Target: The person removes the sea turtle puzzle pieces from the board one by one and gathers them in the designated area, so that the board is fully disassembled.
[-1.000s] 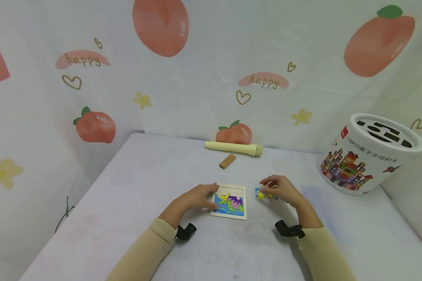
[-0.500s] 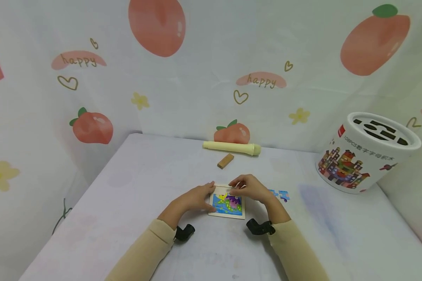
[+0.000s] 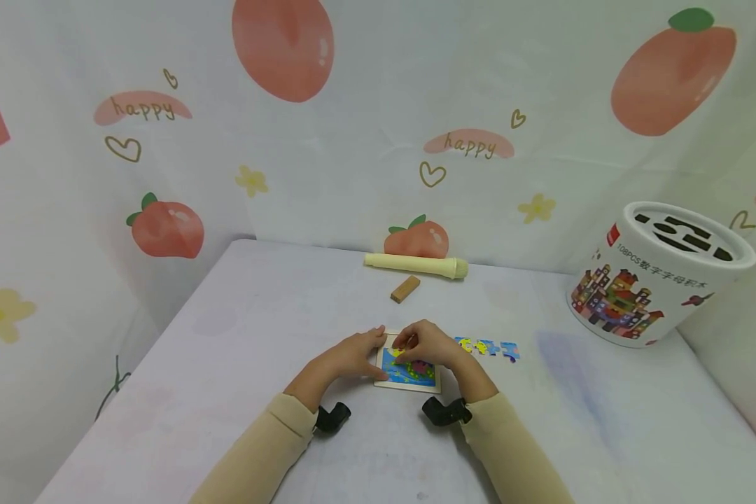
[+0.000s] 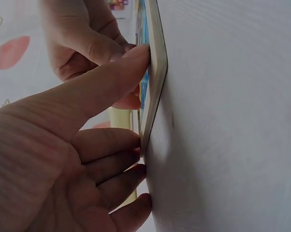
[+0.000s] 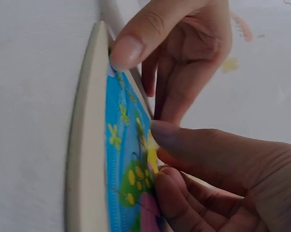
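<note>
A small wooden jigsaw tray lies flat, with a blue, green and purple picture partly filling it. My left hand grips its left side, thumb on the near part of the rim and fingers by the far corner. Over the upper left of the picture, my right hand bends down with thumb and fingertips together. Between them, in the right wrist view, shows a blurred yellow puzzle piece, mostly covered by the fingers. Several loose puzzle pieces lie in a row to the tray's right.
Behind the tray lie a small brown wooden block and a pale yellow toy microphone. A large white block bucket stands at the back right. A printed cloth hangs along the table's rear edge.
My right hand has moved left from the loose pieces onto the tray, then further toward its left side. My left hand keeps its hold on the tray.
</note>
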`<act>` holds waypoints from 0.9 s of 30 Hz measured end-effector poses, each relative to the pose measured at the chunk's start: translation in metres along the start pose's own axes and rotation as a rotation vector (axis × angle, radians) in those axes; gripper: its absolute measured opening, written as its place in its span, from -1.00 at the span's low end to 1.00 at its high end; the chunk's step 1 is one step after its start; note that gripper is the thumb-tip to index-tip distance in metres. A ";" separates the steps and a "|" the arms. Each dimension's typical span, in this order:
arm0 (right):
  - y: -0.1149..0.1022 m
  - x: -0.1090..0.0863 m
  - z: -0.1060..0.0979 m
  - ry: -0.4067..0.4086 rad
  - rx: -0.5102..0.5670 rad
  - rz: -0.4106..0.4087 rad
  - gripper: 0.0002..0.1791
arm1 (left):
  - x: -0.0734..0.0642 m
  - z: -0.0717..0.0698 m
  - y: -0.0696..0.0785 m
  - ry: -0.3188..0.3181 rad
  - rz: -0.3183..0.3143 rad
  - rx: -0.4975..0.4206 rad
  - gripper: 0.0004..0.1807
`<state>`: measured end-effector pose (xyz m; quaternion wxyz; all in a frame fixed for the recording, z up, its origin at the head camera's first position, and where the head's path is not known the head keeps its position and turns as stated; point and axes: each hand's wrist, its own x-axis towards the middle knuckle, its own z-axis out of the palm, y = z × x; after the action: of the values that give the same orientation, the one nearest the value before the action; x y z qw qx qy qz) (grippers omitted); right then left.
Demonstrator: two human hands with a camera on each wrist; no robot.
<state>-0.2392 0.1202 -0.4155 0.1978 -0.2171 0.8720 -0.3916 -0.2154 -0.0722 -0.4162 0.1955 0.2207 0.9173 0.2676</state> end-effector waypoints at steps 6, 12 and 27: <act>0.000 -0.001 0.003 0.017 0.010 0.008 -0.80 | -0.001 0.001 0.000 -0.003 -0.003 -0.004 -0.12; -0.001 -0.001 0.004 0.018 0.038 0.026 -0.84 | -0.002 0.001 0.002 0.002 -0.004 0.012 -0.13; -0.002 -0.002 0.006 0.030 0.084 0.063 -0.91 | -0.002 0.001 0.004 0.002 -0.008 0.007 -0.16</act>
<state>-0.2340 0.1164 -0.4177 0.2060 -0.1752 0.8640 -0.4246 -0.2122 -0.0701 -0.4142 0.1947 0.2172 0.9194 0.2639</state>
